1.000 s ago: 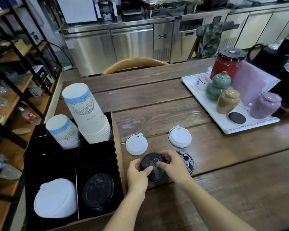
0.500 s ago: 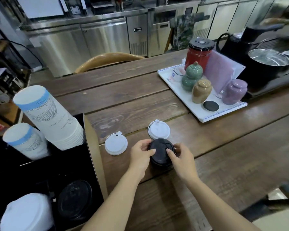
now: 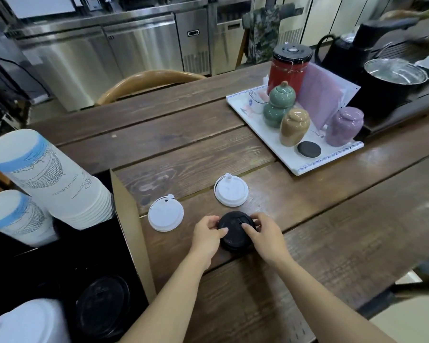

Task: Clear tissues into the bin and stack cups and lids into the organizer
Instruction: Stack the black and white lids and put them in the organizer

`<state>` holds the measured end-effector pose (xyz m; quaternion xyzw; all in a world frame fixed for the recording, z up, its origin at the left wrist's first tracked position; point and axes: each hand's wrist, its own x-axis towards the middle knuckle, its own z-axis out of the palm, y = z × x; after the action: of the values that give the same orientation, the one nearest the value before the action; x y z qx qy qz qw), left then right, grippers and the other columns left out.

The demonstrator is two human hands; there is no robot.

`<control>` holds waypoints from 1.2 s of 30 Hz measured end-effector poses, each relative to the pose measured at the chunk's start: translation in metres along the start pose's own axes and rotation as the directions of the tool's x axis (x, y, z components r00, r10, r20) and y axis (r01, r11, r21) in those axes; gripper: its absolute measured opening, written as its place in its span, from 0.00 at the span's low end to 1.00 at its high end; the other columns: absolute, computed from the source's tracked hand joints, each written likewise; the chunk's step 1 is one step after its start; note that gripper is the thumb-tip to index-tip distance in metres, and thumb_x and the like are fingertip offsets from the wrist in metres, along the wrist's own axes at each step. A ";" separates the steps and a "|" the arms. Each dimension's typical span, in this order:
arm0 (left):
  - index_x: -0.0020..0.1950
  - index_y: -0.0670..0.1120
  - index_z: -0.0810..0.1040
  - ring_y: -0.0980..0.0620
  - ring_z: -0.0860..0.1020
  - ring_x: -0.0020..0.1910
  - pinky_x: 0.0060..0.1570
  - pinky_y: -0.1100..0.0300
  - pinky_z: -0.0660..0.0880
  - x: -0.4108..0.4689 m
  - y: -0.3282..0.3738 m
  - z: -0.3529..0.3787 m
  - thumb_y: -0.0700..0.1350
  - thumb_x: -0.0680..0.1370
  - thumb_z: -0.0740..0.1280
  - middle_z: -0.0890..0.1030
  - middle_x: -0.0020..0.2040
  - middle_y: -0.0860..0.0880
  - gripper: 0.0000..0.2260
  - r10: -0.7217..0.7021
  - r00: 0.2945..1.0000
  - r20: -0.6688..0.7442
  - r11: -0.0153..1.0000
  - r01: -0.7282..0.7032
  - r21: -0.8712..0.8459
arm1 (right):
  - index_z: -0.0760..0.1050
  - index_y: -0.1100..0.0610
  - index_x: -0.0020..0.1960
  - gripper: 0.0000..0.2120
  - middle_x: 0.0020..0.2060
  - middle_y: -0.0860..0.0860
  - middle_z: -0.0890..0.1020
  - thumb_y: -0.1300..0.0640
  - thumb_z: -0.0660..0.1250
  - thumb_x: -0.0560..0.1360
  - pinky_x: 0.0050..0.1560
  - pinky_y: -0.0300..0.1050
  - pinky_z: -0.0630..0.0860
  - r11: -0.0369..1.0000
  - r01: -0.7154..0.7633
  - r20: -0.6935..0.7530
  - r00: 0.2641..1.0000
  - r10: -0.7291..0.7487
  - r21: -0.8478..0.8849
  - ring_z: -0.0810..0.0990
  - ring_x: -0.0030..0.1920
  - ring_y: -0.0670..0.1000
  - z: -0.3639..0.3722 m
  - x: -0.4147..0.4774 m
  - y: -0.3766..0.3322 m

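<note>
A small stack of black lids [image 3: 234, 231] rests on the wooden table [image 3: 332, 219]. My left hand [image 3: 207, 237] grips its left edge and my right hand [image 3: 266, 235] presses on its right side. Two white lids lie flat just beyond: one [image 3: 165, 216] to the left, one [image 3: 231, 190] straight ahead. The black organizer [image 3: 124, 219] stands at the left; it holds two stacks of white paper cups [image 3: 47, 177], a pile of black lids [image 3: 103, 305] and a pile of white lids [image 3: 27, 323].
A white tray [image 3: 307, 164] at the right carries a red canister, several small ceramic jars and a black coaster. A black kettle and a steel pot [image 3: 394, 73] stand behind it. A wooden chair back [image 3: 149, 81] rises at the table's far edge.
The black lid has been slid right onto the other black lid, and both hands now hold the stack. The view has swung right, so the organizer sits further left.
</note>
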<state>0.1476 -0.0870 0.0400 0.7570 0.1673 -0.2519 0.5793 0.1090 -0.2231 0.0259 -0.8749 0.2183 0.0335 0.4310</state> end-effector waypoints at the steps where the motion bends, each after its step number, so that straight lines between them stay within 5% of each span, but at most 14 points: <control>1: 0.65 0.43 0.73 0.49 0.75 0.58 0.61 0.49 0.74 0.000 0.002 0.000 0.36 0.75 0.68 0.77 0.63 0.46 0.18 -0.019 1.000 0.018 1.000 0.019 0.001 | 0.75 0.56 0.56 0.13 0.48 0.50 0.77 0.51 0.65 0.75 0.52 0.49 0.74 1.000 0.001 0.013 1.000 -0.001 -0.009 0.76 0.52 0.52 0.000 0.003 0.001; 5: 0.65 0.43 0.71 0.50 0.74 0.53 0.48 0.55 0.74 0.002 0.008 0.004 0.40 0.76 0.67 0.75 0.55 0.51 0.17 -0.046 0.996 0.083 0.999 0.046 0.001 | 0.77 0.57 0.47 0.15 0.51 0.57 0.78 0.45 0.63 0.74 0.56 0.53 0.73 0.996 -0.064 0.124 0.990 0.071 -0.064 0.75 0.56 0.57 0.005 0.017 0.005; 8: 0.60 0.47 0.74 0.49 0.75 0.54 0.54 0.53 0.74 0.004 0.009 0.010 0.44 0.76 0.67 0.76 0.56 0.51 0.13 -0.073 0.994 0.077 0.997 0.070 0.039 | 0.76 0.55 0.38 0.15 0.48 0.57 0.76 0.44 0.64 0.73 0.53 0.50 0.71 0.992 -0.116 0.133 0.983 0.123 -0.057 0.72 0.52 0.56 0.008 0.021 0.005; 10: 0.53 0.51 0.75 0.47 0.76 0.57 0.58 0.49 0.76 0.003 0.010 0.013 0.47 0.72 0.69 0.77 0.60 0.48 0.11 -0.106 0.992 0.064 0.994 0.104 0.035 | 0.65 0.49 0.30 0.17 0.42 0.55 0.71 0.44 0.66 0.71 0.45 0.46 0.66 0.992 -0.122 0.128 0.984 0.123 -0.013 0.70 0.45 0.53 0.008 0.020 0.005; 13: 0.60 0.47 0.74 0.46 0.76 0.58 0.57 0.50 0.76 0.004 0.009 0.012 0.47 0.71 0.71 0.77 0.61 0.46 0.18 -0.155 0.985 0.078 0.987 0.158 -0.021 | 0.73 0.53 0.38 0.14 0.41 0.54 0.78 0.42 0.69 0.67 0.43 0.50 0.75 0.978 -0.149 0.131 0.983 0.130 0.147 0.77 0.44 0.53 0.004 0.016 0.001; 16: 0.64 0.44 0.74 0.48 0.75 0.55 0.52 0.54 0.72 0.003 0.013 0.007 0.40 0.75 0.68 0.78 0.59 0.45 0.17 -0.223 0.964 0.144 0.958 0.244 -0.152 | 0.72 0.58 0.52 0.13 0.44 0.51 0.78 0.55 0.70 0.72 0.43 0.43 0.77 0.884 -0.232 0.213 0.965 0.155 0.406 0.78 0.45 0.49 0.002 0.011 -0.008; 22: 0.57 0.44 0.75 0.46 0.72 0.58 0.61 0.46 0.71 -0.008 0.015 -0.011 0.40 0.74 0.70 0.76 0.54 0.46 0.13 -0.275 0.940 0.200 0.872 0.332 -0.360 | 0.75 0.56 0.51 0.11 0.51 0.56 0.80 0.59 0.72 0.70 0.52 0.51 0.78 0.765 -0.263 0.215 0.962 0.166 0.588 0.80 0.52 0.56 0.005 0.010 -0.025; 25: 0.51 0.44 0.76 0.44 0.75 0.59 0.54 0.46 0.75 -0.017 0.020 -0.027 0.39 0.74 0.70 0.78 0.56 0.44 0.08 -0.208 0.951 0.228 0.876 0.285 -0.390 | 0.76 0.57 0.50 0.10 0.50 0.57 0.81 0.61 0.72 0.69 0.57 0.55 0.77 0.776 -0.208 0.225 0.970 0.087 0.595 0.80 0.53 0.58 0.000 0.011 -0.039; 29: 0.56 0.40 0.76 0.43 0.79 0.58 0.45 0.52 0.80 -0.034 0.029 -0.053 0.39 0.73 0.71 0.81 0.57 0.40 0.13 -0.079 0.976 0.202 0.890 0.160 -0.427 | 0.76 0.60 0.56 0.16 0.53 0.59 0.81 0.60 0.72 0.69 0.56 0.54 0.77 0.783 -0.143 0.247 0.969 -0.014 0.605 0.80 0.55 0.58 -0.004 0.009 -0.066; 36: 0.58 0.39 0.76 0.45 0.82 0.51 0.49 0.47 0.80 -0.090 0.042 -0.112 0.40 0.74 0.69 0.82 0.55 0.41 0.13 0.087 0.995 0.046 0.866 -0.053 -0.497 | 0.78 0.56 0.52 0.13 0.48 0.50 0.83 0.56 0.73 0.69 0.52 0.42 0.77 0.805 0.063 0.276 0.921 -0.275 0.590 0.81 0.50 0.48 -0.002 -0.023 -0.133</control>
<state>0.1181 0.0128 0.1470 0.5800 0.1790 -0.2048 0.7679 0.1429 -0.1459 0.1308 -0.7016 0.0582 0.0818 0.7055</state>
